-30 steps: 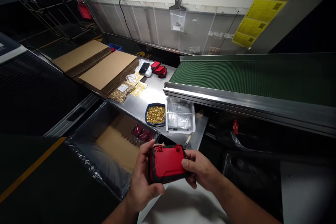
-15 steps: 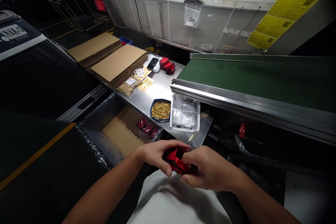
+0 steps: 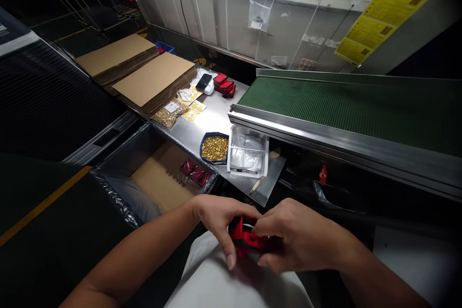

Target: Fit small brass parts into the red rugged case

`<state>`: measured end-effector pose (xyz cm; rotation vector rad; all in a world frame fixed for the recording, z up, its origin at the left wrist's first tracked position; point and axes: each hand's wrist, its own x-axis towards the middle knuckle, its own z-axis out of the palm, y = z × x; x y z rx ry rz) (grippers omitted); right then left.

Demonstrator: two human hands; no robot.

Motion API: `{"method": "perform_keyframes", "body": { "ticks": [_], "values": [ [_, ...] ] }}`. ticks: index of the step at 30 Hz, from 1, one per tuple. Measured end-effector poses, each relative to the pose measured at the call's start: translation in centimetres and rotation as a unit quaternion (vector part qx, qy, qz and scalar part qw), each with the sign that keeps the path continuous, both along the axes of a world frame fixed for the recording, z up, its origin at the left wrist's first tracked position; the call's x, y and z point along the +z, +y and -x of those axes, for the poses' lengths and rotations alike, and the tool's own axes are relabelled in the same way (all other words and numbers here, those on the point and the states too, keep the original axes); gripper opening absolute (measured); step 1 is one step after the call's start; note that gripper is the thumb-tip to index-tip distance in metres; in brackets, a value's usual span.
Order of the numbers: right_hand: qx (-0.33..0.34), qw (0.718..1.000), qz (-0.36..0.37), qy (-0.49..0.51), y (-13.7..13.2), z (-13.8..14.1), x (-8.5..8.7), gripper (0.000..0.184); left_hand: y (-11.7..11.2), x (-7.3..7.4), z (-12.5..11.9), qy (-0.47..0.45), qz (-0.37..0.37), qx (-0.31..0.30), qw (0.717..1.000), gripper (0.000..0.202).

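Note:
Close to my body, above my lap, I hold a red and black plastic part (image 3: 249, 238) between both hands. My left hand (image 3: 222, 224) wraps its left side, thumb along the near face and fingers over the far edge. On the right, my right hand (image 3: 288, 233) grips the same part, with the index finger bent at its top opening and the thumb below. The fingers hide much of the part, so its exact kind is unclear. Several similar red and black pieces (image 3: 224, 86) lie stacked on the metal table (image 3: 216, 110).
A blue tray (image 3: 202, 156) of small brass-coloured pieces stands beside a white bin (image 3: 267, 166) of clear bags. A cutter (image 3: 256, 185) lies at the table's near edge. Left is a lined box (image 3: 119, 163) holding dark red packs; right, a green conveyor (image 3: 306, 106).
The view has shifted a little, so the surroundings sit further left and higher. Both hands keep the red part, which is now tilted slightly differently, with its upper opening showing more.

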<state>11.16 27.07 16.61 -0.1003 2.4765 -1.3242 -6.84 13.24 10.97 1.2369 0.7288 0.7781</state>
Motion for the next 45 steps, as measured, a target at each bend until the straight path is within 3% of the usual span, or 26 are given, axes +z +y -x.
{"method": "perform_keyframes", "body": {
  "ticks": [2, 4, 7, 9, 12, 18, 23, 25, 27, 32, 34, 38, 39, 43, 45],
  "values": [
    [-0.052, 0.997, 0.058, -0.006, 1.0, -0.4, -0.1, 0.024, -0.2, -0.1, -0.7, 0.001, 0.003, 0.047, 0.999, 0.076],
    [-0.197, 0.973, 0.12, 0.003, 1.8, -1.1, -0.9, 0.036, -0.8, -0.3, -1.4, 0.008, 0.005, 0.138, 0.99, 0.091],
    [-0.425, 0.887, 0.178, 0.025, 1.7, -1.8, -3.0, 0.035, -1.8, -0.6, -2.2, 0.034, -0.016, 0.29, 0.956, 0.101],
    [-0.485, 0.843, 0.232, 0.017, 0.5, -1.8, -4.3, 0.037, -2.3, -0.5, -2.6, 0.05, -0.042, 0.347, 0.936, 0.099],
    [-0.496, 0.819, 0.289, 0.01, -2.1, -1.4, -5.1, 0.041, -2.5, -0.3, -2.7, 0.075, -0.064, 0.38, 0.92, 0.096],
    [-0.446, 0.819, 0.361, 0.016, -5.2, -0.5, -3.3, 0.068, -2.5, -0.5, -3.0, 0.124, -0.083, 0.408, 0.901, 0.101],
    [-0.447, 0.814, 0.372, 0.021, -5.0, 0.2, -3.6, 0.049, -2.7, -0.5, -3.0, 0.145, -0.09, 0.424, 0.889, 0.1],
    [-0.453, 0.793, 0.407, 0.018, -4.8, 0.5, -4.1, 0.037, -2.7, -0.5, -2.9, 0.146, -0.097, 0.431, 0.885, 0.102],
    [-0.458, 0.776, 0.433, 0.013, -4.7, 0.5, -4.4, 0.037, -2.8, -0.5, -2.8, 0.136, -0.097, 0.43, 0.887, 0.103],
    [-0.433, 0.828, 0.355, 0.034, -4.5, 0.6, -4.2, 0.049, -3.0, -0.6, -2.8, 0.109, -0.076, 0.42, 0.898, 0.104],
    [-0.459, 0.823, 0.334, 0.029, -4.1, 0.7, -4.4, 0.038, -3.1, -0.7, -2.9, 0.091, -0.063, 0.425, 0.898, 0.103],
    [-0.531, 0.807, 0.251, 0.06, -3.5, 0.6, -5.4, 0.041, -3.3, -0.9, -3.3, -0.007, -0.008, 0.442, 0.897, 0.109],
    [-0.521, 0.817, 0.234, 0.075, -3.6, 0.5, -5.6, 0.046, -3.3, -1.0, -3.5, -0.038, -0.003, 0.452, 0.891, 0.114],
    [-0.421, 0.873, 0.237, 0.076, -4.8, 0.1, -5.9, 0.094, -3.5, -1.4, -4.0, -0.149, -0.008, 0.493, 0.857, 0.122],
    [-0.39, 0.889, 0.227, 0.08, -5.2, -0.1, -6.0, 0.095, -3.5, -1.3, -4.1, -0.183, 0.012, 0.504, 0.844, 0.113]
  ]
}}
